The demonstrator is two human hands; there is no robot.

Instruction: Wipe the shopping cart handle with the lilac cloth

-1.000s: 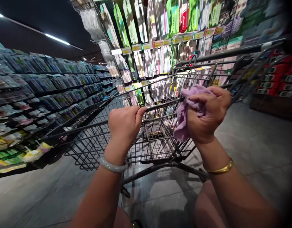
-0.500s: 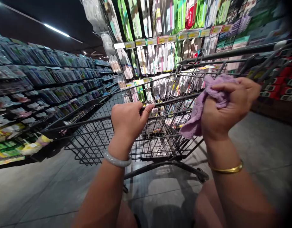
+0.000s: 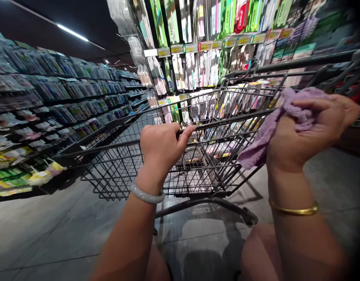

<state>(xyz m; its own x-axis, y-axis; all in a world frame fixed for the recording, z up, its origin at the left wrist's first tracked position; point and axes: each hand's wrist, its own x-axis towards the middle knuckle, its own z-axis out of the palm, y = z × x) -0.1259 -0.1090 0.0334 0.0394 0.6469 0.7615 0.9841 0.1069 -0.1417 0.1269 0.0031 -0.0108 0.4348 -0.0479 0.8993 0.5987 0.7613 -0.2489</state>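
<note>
A dark wire shopping cart (image 3: 118, 171) stands sideways in front of me. My left hand (image 3: 162, 146) is closed around its near top rail, thumb lying along the bar; a pale grey bangle sits on that wrist. Farther right, my right hand (image 3: 309, 130) clutches a crumpled purple cloth (image 3: 260, 144), whose loose end hangs down beside the right part of the near rail. Whether the cloth touches the rail there, I cannot tell. A gold bangle circles the right wrist.
Behind the cart rises a display rack (image 3: 194, 70) of packaged toothbrush-like items with price tags. Long stocked shelves (image 3: 65, 97) line the left side of the aisle. One cart wheel (image 3: 248, 216) rests on the grey floor (image 3: 59, 230), near my knees.
My right hand has moved to the right with the purple cloth along the rail. The left hand keeps its hold on the rail. The view has shifted slightly.
</note>
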